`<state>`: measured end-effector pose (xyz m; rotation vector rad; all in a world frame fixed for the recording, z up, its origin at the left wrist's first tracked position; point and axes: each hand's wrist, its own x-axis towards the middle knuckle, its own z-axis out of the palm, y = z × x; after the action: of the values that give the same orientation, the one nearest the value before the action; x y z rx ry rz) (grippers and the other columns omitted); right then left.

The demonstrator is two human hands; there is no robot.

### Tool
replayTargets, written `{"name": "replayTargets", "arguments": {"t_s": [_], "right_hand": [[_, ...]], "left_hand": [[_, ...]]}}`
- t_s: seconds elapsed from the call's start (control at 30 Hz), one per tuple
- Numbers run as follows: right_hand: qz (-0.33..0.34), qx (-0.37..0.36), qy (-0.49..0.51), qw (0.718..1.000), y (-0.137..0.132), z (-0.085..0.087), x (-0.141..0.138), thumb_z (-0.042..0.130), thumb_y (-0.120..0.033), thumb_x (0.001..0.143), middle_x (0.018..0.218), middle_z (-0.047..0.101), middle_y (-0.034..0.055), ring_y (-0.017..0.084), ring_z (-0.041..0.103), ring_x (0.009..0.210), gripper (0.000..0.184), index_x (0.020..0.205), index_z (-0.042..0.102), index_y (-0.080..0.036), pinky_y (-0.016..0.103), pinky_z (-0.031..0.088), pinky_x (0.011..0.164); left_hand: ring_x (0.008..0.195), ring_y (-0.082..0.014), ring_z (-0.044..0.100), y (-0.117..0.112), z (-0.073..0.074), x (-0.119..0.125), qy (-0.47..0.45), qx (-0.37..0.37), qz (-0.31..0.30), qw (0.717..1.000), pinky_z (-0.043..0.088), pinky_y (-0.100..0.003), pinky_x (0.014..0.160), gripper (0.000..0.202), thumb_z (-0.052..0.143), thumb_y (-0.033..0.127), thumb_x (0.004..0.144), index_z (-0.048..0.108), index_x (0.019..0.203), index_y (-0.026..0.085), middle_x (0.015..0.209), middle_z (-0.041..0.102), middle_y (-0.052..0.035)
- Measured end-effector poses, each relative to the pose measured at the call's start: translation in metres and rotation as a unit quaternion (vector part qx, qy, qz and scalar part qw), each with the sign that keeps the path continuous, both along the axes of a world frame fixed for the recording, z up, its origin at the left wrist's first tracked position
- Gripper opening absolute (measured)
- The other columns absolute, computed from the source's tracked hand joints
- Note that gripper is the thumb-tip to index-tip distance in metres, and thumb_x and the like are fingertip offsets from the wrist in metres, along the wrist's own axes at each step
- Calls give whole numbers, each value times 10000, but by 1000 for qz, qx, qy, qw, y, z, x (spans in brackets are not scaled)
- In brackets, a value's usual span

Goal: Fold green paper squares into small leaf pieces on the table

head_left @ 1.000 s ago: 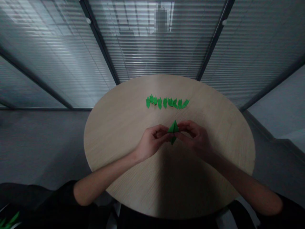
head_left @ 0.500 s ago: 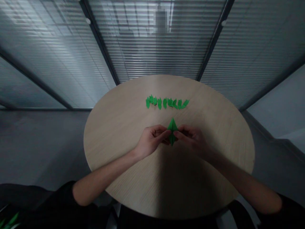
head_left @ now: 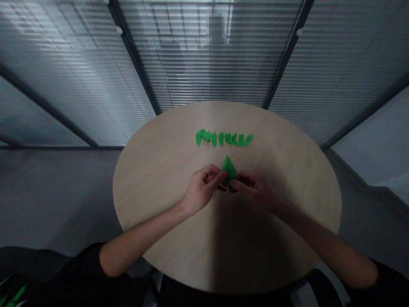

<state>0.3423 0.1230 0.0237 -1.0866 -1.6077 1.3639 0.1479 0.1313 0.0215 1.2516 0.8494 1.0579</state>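
Note:
A folded green paper piece [head_left: 228,169] with a pointed tip stands between my two hands above the round wooden table [head_left: 166,162]. My left hand [head_left: 203,188] pinches it from the left with curled fingers. From the right, my right hand [head_left: 255,189] pinches its lower part. Beyond the hands, a row of several small folded green paper pieces [head_left: 223,137] lies on the table.
Glass walls with closed blinds [head_left: 204,55] and dark frames stand just behind the table's far edge. Grey floor shows left and right of the table. Some green paper [head_left: 11,296] shows at the bottom left corner.
Both hands have shifted slightly left and lower toward the table, and the green piece has tilted so its tip points up-left.

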Motion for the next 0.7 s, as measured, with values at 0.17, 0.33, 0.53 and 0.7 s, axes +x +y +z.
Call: {"name": "replayTargets", "arguments": {"t_s": [0.17, 0.33, 0.53, 0.7], "right_hand": [[28, 0, -5, 1000, -2, 2, -1, 697, -513, 910, 806, 721, 39, 166, 669, 728, 332, 873, 720, -184, 290, 535, 676], [82, -1, -5, 997, -5, 2, -1, 661, -481, 950, 774, 688, 24, 128, 619, 666, 323, 856, 711, -177, 251, 502, 625], [158, -3, 7, 987, -8, 2, -2, 612, -464, 985, 863, 710, 26, 123, 633, 682, 296, 975, 714, -187, 236, 534, 631], [160, -1, -7, 987, -9, 4, -2, 596, -521, 990, 721, 647, 4, 128, 614, 644, 360, 903, 691, -185, 233, 503, 603]], "left_hand": [[608, -141, 688, 1, 0, 0, 4, -10, -18, 1000, 620, -296, 644, 461, 768, 575, 858, 592, 802, 152, 672, 674, -9], [526, -111, 603, 1, 1, -1, 55, 19, -73, 996, 511, -223, 492, 527, 708, 660, 871, 621, 820, 143, 649, 636, -9], [461, -90, 503, 0, 0, -2, 110, 53, -111, 986, 427, -196, 424, 580, 594, 672, 940, 618, 688, 150, 540, 548, 11], [475, -88, 510, 0, -1, 1, 90, 59, -68, 992, 429, -195, 439, 570, 622, 666, 920, 593, 656, 162, 544, 566, 8]]}}
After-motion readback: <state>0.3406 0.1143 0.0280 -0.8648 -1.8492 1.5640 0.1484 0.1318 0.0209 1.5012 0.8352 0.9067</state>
